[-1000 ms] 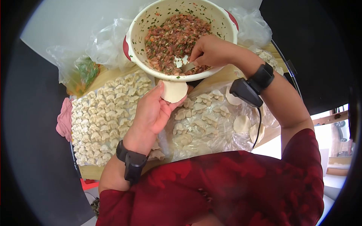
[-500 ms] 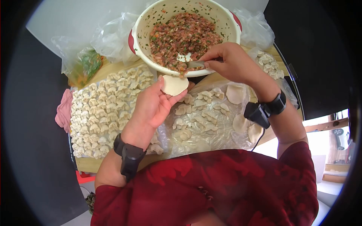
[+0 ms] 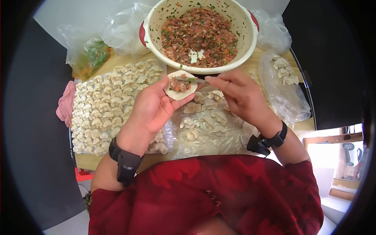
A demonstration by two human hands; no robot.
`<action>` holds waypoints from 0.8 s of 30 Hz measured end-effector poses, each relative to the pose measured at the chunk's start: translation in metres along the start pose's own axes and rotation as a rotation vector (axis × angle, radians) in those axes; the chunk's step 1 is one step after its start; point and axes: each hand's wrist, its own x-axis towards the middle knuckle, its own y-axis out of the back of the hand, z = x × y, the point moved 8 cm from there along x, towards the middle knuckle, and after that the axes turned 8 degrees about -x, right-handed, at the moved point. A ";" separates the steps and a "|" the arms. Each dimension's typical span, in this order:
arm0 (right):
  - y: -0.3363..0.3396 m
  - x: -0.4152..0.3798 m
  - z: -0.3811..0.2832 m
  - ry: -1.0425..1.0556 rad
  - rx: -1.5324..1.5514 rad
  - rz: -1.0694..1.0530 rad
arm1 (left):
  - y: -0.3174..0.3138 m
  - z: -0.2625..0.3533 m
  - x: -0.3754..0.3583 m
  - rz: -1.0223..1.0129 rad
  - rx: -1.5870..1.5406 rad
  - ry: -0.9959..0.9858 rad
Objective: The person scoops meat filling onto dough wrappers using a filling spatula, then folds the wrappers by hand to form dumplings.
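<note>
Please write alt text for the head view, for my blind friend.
A left hand holds a round dough wrapper topped with filling, while the right hand holds a utensil to it. Beyond stands a cream bowl of similar mixture; rows of dumplings lie at left.

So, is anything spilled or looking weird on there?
Nothing looks spilled or broken. The meat sits on the dough circle in the left hand, and the dumplings lie in rough rows. The pink cloth is crumpled by the table's left edge, just a bit untidy.
</note>
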 end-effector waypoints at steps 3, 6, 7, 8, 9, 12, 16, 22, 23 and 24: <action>0.015 0.014 0.008 -0.129 0.172 0.055 | -0.007 0.015 0.005 -0.013 -0.008 -0.080; 0.023 0.023 0.015 -0.239 0.278 0.177 | -0.014 0.024 0.018 -0.032 -0.020 -0.146; 0.022 0.025 0.012 -0.230 0.281 0.160 | -0.019 0.025 0.019 -0.016 -0.023 -0.167; 0.021 0.026 0.010 -0.224 0.284 0.141 | -0.023 0.024 0.021 -0.027 -0.016 -0.163; 0.017 0.026 0.012 -0.207 0.247 0.136 | -0.027 0.024 0.025 -0.056 -0.040 -0.166; 0.007 0.023 0.022 -0.251 0.282 0.160 | -0.033 0.023 0.034 -0.107 -0.077 -0.157; 0.006 0.029 0.036 -0.251 0.207 0.161 | -0.035 0.025 0.045 -0.077 -0.110 -0.174; 0.018 0.035 0.058 -0.383 0.066 0.217 | -0.034 0.031 0.059 -0.060 -0.112 -0.206; 0.019 0.035 0.056 -0.386 0.118 0.232 | -0.035 0.031 0.060 -0.060 -0.112 -0.207; 0.020 0.035 0.055 -0.390 0.170 0.248 | -0.036 0.032 0.060 -0.054 -0.102 -0.217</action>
